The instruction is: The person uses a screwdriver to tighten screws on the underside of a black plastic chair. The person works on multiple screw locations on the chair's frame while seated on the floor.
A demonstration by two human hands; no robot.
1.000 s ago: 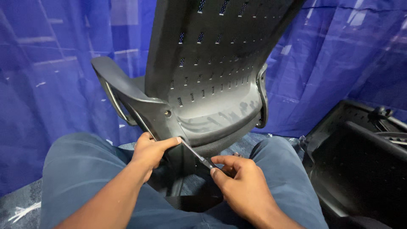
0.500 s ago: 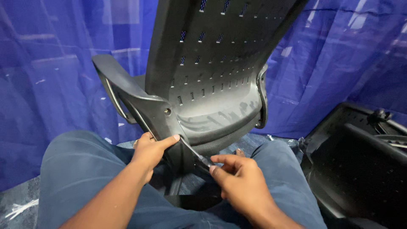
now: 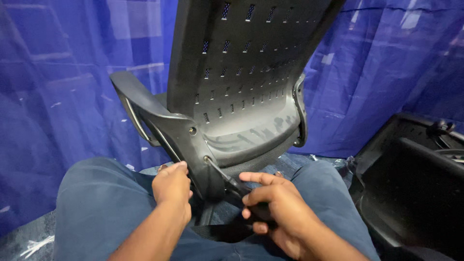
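Head view shows me the right hand (image 3: 280, 212) gripping the dark handle of a slim black screwdriver (image 3: 223, 175), fingers curled round it with the index finger stretched out along the top, while the shaft runs up and left to a small screw (image 3: 206, 158) low on the grey plastic armrest bracket of the perforated black office chair back (image 3: 241, 82). Compared with a second ago, the tip now sits higher and right at the screw rather than lower between the hands, and the right hand has come in closer to the bracket; I judge from this that the tool is seated in the screw head and turning is under way or about to be. The left hand (image 3: 171, 186) stays pressed against the bracket's lower edge, fingers together and folded against the plastic, steadying it between the blue-trousered knees (image 3: 96, 203). Whether the tip truly bites into the screw I cannot tell, as it is too small and dark. The screwdriver handle is mostly buried in the right palm, the chair's base is hidden behind the hands, and the black moulded part (image 3: 411, 193) at the right is cut off by the frame edge.
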